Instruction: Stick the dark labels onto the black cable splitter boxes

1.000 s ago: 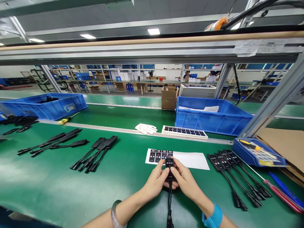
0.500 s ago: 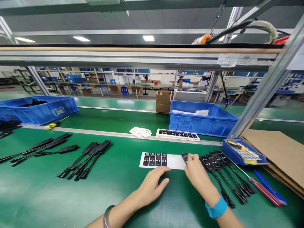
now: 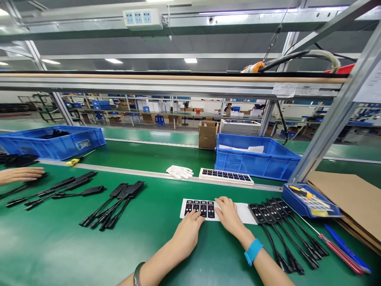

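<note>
A white backing sheet point(image 3: 244, 214) with several black labels point(image 3: 203, 208) at its left part lies on the green bench. My left hand point(image 3: 188, 233) rests its fingertips on the labels' lower ends, fingers stretched. My right hand point(image 3: 228, 215) reaches over the sheet, fingertips at the right edge of the end label, fingers out and apart from the thumb side, which is partly hidden. Right of the sheet, several black cabled units point(image 3: 271, 212) with labelled faces lie fanned in a row. Left of my hands is a group of plain black cabled units point(image 3: 123, 192).
Another person's hand point(image 3: 22, 174) reaches in at the left edge, by more black units. Blue bins point(image 3: 256, 163) stand behind. A white glove point(image 3: 179, 171), a label stack point(image 3: 226, 177), a blue tray point(image 3: 311, 204), a red screwdriver point(image 3: 341, 252) and cardboard point(image 3: 347, 194) lie around.
My right hand has let go of a black unit at the row's left end and moved left to the labels. My left hand now touches the sheet. Another person's hand has entered at left.
</note>
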A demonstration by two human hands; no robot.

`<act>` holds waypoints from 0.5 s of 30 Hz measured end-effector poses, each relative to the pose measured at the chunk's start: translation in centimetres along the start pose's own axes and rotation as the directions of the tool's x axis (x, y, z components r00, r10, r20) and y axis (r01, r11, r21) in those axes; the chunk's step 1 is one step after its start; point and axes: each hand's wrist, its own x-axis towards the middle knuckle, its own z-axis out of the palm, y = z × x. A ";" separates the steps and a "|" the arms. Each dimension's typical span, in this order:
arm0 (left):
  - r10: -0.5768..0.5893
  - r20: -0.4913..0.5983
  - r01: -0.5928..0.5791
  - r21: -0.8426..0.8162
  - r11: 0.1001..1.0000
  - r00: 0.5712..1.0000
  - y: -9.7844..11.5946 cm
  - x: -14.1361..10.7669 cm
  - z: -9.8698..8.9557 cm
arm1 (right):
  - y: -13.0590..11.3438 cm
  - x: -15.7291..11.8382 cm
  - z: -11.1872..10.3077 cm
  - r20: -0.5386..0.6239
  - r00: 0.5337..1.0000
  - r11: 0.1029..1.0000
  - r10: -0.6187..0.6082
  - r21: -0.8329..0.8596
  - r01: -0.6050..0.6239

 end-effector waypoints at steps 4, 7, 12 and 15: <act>0.027 -0.053 -0.030 -0.050 0.998 0.998 0.1 0.1 0.0 | -0.6 0.2 0.0 -0.015 0.999 0.995 -0.043 0.093 0.044; 0.046 -0.084 -0.049 -0.030 0.998 0.995 0.0 0.4 0.1 | -1.1 -0.1 -0.9 -0.148 0.987 0.952 -0.068 0.286 0.108; -0.091 -0.209 0.103 0.050 0.993 0.974 -3.2 1.4 -1.9 | -1.4 -1.5 -2.8 -0.388 0.916 0.846 0.098 0.517 0.128; -0.351 -0.419 0.417 0.075 0.906 0.837 -7.8 1.2 -4.8 | -1.2 -2.2 -3.4 -0.395 0.901 0.818 0.181 0.568 0.085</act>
